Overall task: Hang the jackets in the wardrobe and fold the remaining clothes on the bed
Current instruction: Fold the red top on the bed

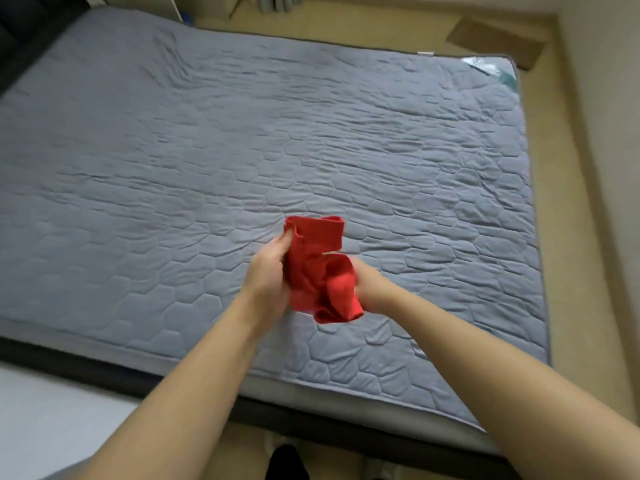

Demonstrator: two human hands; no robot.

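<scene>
A small red garment (317,261), bunched and partly folded, is held up above the near part of the bed (173,161). My left hand (266,275) grips its left side with the thumb on the upper corner. My right hand (369,289) holds the lower right part, its fingers mostly hidden behind the cloth. The bed is covered by a grey quilted mattress pad. No other clothes or jackets show on the bed, and the wardrobe is out of view.
The bed's dark frame (104,368) runs along the near edge. Beige floor surrounds the bed on the right and far sides. A brown cardboard piece (498,41) lies on the floor at the far right. A pale wall (609,98) stands at right.
</scene>
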